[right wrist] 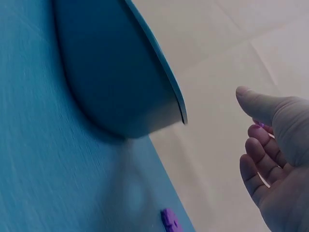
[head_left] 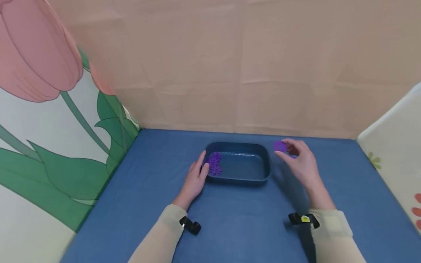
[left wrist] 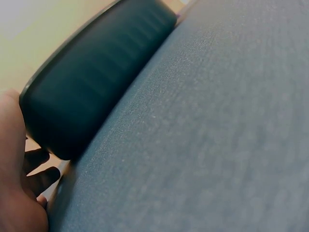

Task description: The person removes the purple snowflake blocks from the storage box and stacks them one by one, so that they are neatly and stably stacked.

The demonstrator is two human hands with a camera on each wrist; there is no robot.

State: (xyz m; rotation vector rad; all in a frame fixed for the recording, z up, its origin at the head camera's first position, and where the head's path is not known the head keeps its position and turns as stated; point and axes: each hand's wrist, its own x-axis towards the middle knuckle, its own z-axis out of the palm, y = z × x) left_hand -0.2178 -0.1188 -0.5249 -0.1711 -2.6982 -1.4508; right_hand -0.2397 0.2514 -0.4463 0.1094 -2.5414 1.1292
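Note:
A dark blue-green rectangular tray [head_left: 241, 179] sits on the blue table. At its left end lie several purple pieces patterned with dark dots [head_left: 215, 163]. My left hand [head_left: 194, 177] rests against the tray's left end, its thumb at the rim and its fingers along the outer wall, mostly extended. To the right of the tray, my right hand [head_left: 302, 160] pinches a round purple disc [head_left: 280, 146] between thumb and fingers, raised over the table. In the right wrist view the thumb and fingers hide nearly all of the disc. Another purple piece [right wrist: 171, 220] lies on the table near the right hand.
Beige paper sheeting [head_left: 236, 73] stands behind the table's far edge. A panel printed with tulips [head_left: 75, 153] borders the left side, and a pale panel [head_left: 391, 146] the right. Blue tabletop [head_left: 236, 223] spreads in front of the tray.

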